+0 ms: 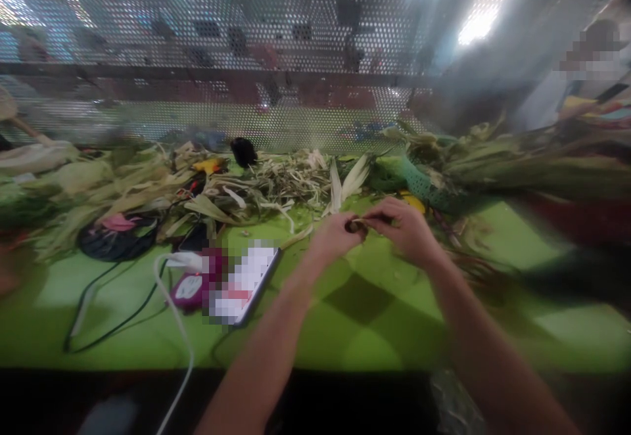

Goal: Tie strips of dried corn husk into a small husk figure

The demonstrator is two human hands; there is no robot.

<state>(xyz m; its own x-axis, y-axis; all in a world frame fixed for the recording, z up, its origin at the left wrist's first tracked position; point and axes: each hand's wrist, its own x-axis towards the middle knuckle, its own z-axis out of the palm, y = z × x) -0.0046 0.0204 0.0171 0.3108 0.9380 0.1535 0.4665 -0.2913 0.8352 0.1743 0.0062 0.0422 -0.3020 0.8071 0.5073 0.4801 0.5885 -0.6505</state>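
Note:
My left hand (338, 236) is closed around a small piece of dried corn husk, with a dark rounded gap between its fingers. My right hand (401, 225) pinches a thin pale husk strip (362, 221) that runs across to the left hand. Pale husk leaves (352, 182) rise just beyond the left hand; whether they join the held piece I cannot tell. Another narrow husk length (297, 236) shows left of that wrist. Both hands are above the green table (374, 336), nearly touching each other.
A phone (246, 284), a purple power bank or socket block (190, 290) and a white cable (185, 336) lie left. Heaped husks (286, 175) line the back before a perforated metal screen (296, 106). A green basket (424, 182) and a person (557, 93) are right.

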